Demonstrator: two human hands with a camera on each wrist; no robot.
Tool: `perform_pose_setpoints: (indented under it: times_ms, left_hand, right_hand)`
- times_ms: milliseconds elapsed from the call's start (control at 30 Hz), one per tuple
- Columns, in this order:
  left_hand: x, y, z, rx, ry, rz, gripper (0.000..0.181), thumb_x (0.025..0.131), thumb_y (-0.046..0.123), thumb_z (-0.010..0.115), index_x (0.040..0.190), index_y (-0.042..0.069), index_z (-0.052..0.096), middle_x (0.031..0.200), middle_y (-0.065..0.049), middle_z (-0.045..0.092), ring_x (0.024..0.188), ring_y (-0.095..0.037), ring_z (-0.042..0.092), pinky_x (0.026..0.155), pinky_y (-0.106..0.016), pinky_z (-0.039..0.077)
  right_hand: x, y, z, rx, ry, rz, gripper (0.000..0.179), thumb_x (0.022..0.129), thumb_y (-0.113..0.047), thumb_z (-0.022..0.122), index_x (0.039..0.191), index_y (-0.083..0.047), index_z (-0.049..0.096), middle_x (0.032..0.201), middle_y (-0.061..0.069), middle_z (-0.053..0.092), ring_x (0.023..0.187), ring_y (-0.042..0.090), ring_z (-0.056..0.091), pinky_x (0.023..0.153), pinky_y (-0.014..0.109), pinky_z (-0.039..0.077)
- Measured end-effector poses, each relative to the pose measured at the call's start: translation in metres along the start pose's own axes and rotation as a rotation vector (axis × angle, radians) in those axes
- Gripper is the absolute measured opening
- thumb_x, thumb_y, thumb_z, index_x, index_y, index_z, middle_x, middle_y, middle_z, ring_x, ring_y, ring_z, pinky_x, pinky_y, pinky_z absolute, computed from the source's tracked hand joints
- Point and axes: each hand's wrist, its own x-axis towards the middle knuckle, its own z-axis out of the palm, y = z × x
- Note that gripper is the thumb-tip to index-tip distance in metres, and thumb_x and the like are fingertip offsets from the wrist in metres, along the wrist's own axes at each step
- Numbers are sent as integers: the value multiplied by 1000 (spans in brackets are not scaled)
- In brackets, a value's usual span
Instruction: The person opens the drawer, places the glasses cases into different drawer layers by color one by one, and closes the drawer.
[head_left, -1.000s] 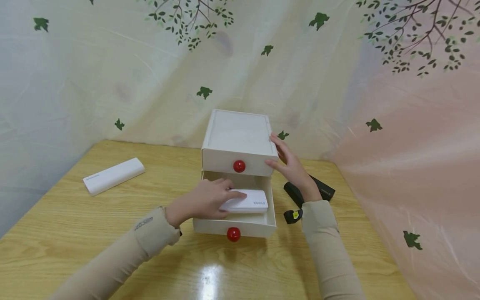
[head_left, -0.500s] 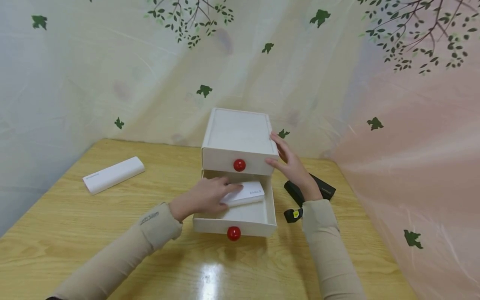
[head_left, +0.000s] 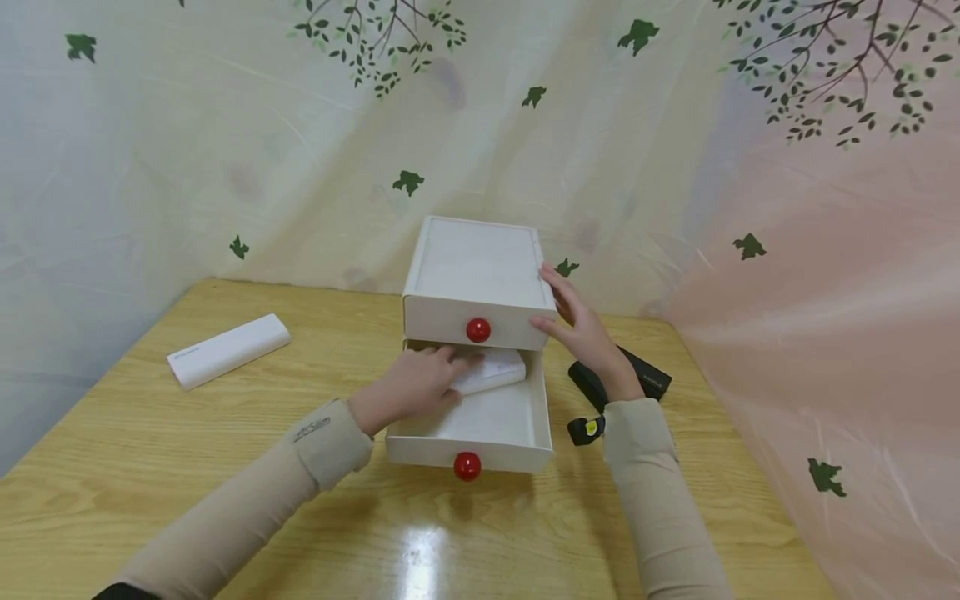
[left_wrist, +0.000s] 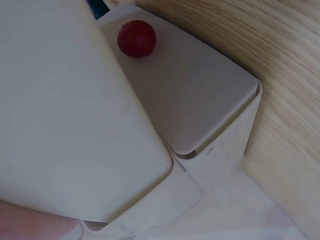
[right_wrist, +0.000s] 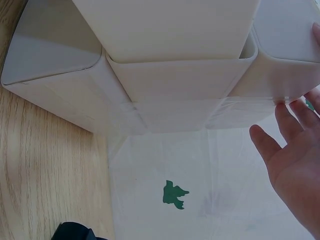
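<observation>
A white drawer cabinet (head_left: pixel 485 258) with red ball knobs stands mid-table, one drawer (head_left: pixel 502 425) pulled out. In the right wrist view the drawer juts out between two closed ones. Inside it, my left hand (head_left: pixel 412 383) holds a white power bank (head_left: pixel 498 367) by its left end, fingers on top and thumb at the near side. The power bank lies slanted toward the back, and my hand hides its left end. My right hand (head_left: pixel 588 337) rests against the cabinet's upper right corner, thumb at the front and fairly straight fingers along the side (right_wrist: pixel 300 155).
Another white power bank (head_left: pixel 228 350) lies on the wooden table (head_left: pixel 300 533) to the left. Right of the cabinet, partly behind my right wrist, are a black slab-like item (head_left: pixel 645 375) and a small black object with a yellow mark (head_left: pixel 587 430). A leaf-patterned curtain (head_left: pixel 315 167) hangs behind.
My left hand has moved the white power bank backward in the drawer and turned it a little, so more of the drawer's floor shows. My right hand has stayed at the corner.
</observation>
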Motion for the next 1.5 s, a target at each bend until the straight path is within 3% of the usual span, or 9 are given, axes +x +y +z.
perform_pose_setpoints:
  times_ms: [367, 800, 1033, 1500]
  left_hand:
    - [8, -3, 5, 97, -9, -29, 60, 90, 33, 68, 143, 18, 48, 135, -17, 54, 103, -28, 61, 81, -43, 57]
    - [8, -2, 0, 64, -63, -65, 60, 90, 30, 68, 144, 17, 46, 136, -18, 54, 106, -28, 60, 88, -45, 55]
    - [3, 0, -6, -2, -94, -76, 57, 92, 35, 65, 143, 16, 48, 138, -16, 51, 118, -32, 56, 88, -48, 55]
    - [-17, 2, -19, -64, 23, 17, 42, 90, 30, 68, 127, 12, 61, 113, -8, 63, 98, -23, 62, 73, -38, 57]
  right_hand:
    - [1, -2, 0, 7, -8, 11, 70, 95, -9, 59, 155, -18, 23, 165, -4, 10, 152, 24, 12, 122, 54, 15]
    - [1, -1, 1, 5, 0, 11, 70, 95, -9, 59, 155, -19, 24, 164, -5, 11, 152, 23, 13, 122, 52, 16]
    - [1, 0, 1, 7, -1, 7, 70, 95, -9, 59, 155, -19, 24, 164, -4, 10, 152, 24, 13, 122, 53, 15]
    - [1, -2, 1, 14, 0, 40, 73, 94, -4, 59, 155, -16, 21, 165, -1, 8, 152, 25, 11, 122, 52, 15]
